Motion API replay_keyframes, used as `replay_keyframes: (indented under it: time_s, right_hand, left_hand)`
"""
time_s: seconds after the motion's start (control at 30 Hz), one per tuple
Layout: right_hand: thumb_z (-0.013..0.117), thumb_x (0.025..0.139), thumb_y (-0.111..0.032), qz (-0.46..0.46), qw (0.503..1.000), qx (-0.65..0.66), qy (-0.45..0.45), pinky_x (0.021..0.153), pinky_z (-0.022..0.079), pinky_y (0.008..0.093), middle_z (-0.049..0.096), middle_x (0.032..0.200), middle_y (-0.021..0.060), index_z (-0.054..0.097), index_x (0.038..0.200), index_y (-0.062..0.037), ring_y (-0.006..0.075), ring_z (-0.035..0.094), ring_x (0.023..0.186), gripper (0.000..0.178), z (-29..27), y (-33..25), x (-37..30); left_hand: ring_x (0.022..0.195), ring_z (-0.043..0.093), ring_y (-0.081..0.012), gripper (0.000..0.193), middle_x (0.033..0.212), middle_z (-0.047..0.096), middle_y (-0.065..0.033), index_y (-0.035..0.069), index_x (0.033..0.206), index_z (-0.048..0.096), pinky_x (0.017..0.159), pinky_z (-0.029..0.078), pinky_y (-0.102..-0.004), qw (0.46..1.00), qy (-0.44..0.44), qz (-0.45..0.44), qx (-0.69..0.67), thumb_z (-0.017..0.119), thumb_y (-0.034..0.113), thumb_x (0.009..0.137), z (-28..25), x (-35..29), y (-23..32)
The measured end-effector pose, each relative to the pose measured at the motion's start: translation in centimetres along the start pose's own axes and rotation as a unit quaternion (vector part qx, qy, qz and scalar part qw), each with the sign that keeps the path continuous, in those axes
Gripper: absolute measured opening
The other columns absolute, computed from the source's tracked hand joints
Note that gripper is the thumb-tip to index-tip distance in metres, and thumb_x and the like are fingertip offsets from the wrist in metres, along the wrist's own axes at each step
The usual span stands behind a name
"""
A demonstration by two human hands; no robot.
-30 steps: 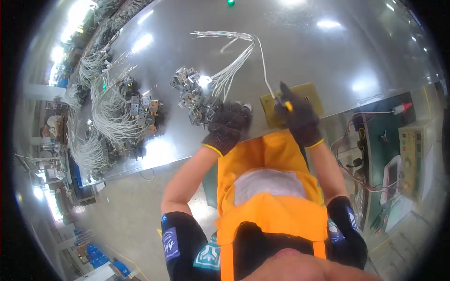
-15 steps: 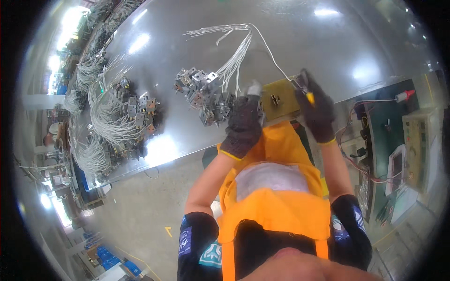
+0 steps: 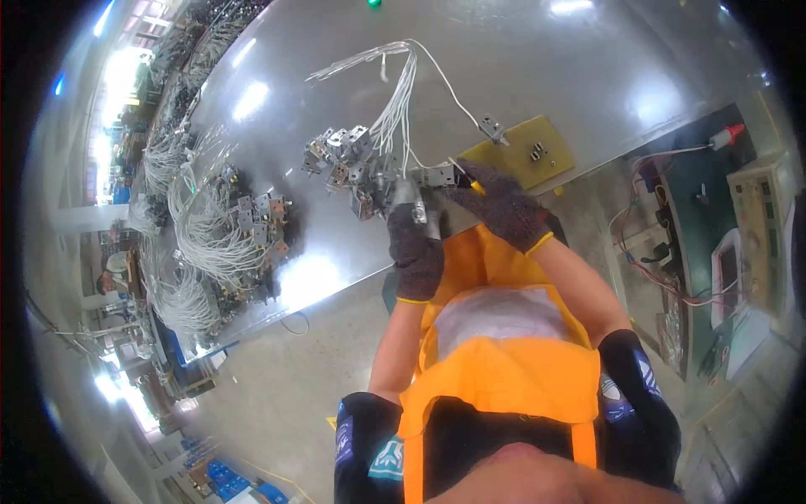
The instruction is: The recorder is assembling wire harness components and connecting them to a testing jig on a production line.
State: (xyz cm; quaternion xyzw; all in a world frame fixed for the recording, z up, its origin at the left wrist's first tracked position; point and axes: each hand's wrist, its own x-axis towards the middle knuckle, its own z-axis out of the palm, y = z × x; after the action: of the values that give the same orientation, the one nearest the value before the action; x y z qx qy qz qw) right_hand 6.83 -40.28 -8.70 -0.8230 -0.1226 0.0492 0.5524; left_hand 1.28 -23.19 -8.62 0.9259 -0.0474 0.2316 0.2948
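Observation:
My right hand, in a dark knitted glove, is closed around a small tool with a yellow handle. The tool's tip is beside a metal block with a white cable. My left hand, gloved with a white-covered fingertip, is closed just below that block. A shiny metal piece shows at its fingers; what it grips is partly hidden. To the left lies a pile of metal blocks with white cables. One cabled block rests at the upper left edge of a yellow plate.
The plate carries a small dark metal fixture. Farther left on the shiny metal table is another heap of cabled blocks. At right, a beige control box and red wires stand beyond the table edge.
My right hand has moved left with the tool, away from the plate toward my left hand. A cabled block now lies at the plate's edge. My left hand has shifted slightly left and down.

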Motion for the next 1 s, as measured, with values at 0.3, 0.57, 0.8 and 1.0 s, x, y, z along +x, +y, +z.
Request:
replay_keyframes:
  time_s: [0.3,0.57,0.8,1.0]
  right_hand:
    - [0.065,0.088,-0.022,0.175,0.964,0.095,-0.174,0.081,0.052,0.0333,0.071,0.095,0.0097,0.065,0.118,-0.0090,0.0166,0.066,0.089,0.032,-1.4,-2.2,0.1]
    - [0.056,0.088,-0.006,0.008,0.997,0.065,-0.046,0.096,0.048,0.0326,0.067,0.120,0.0080,0.049,0.140,-0.0119,0.0174,0.063,0.109,0.053,-7.0,3.7,2.8]
    - [0.055,0.086,-0.002,0.060,0.996,0.057,-0.018,0.103,0.042,0.0304,0.065,0.124,0.0059,0.050,0.140,-0.0110,0.0193,0.059,0.118,0.055,-7.3,4.0,4.1]
    - [0.059,0.086,-0.003,-0.021,0.996,0.082,0.019,0.100,0.044,0.0313,0.066,0.121,0.0079,0.056,0.134,-0.0087,0.0186,0.060,0.114,0.048,-6.3,8.1,4.6]
  left_hand:
    - [0.118,0.054,-0.0381,0.030,0.120,0.060,-0.0213,0.005,0.115,0.063,0.101,0.043,-0.0433,0.990,-0.034,0.089,-0.105,0.061,0.002,0.085,0.0,3.6,3.8]
    - [0.118,0.053,-0.0330,0.047,0.123,0.056,-0.0144,0.015,0.124,0.064,0.105,0.039,-0.0493,0.954,-0.130,0.270,-0.006,0.067,0.008,0.078,2.7,3.2,-0.3]
    - [0.117,0.054,-0.0336,0.052,0.123,0.058,-0.0144,0.011,0.129,0.059,0.105,0.038,-0.0443,0.983,-0.170,0.060,-0.019,0.073,0.022,0.080,-1.3,5.8,0.4]
    - [0.116,0.056,-0.0286,0.058,0.125,0.059,-0.0157,0.000,0.132,0.051,0.099,0.043,-0.0387,0.983,-0.029,-0.025,-0.180,0.074,0.016,0.082,4.5,4.7,5.3]
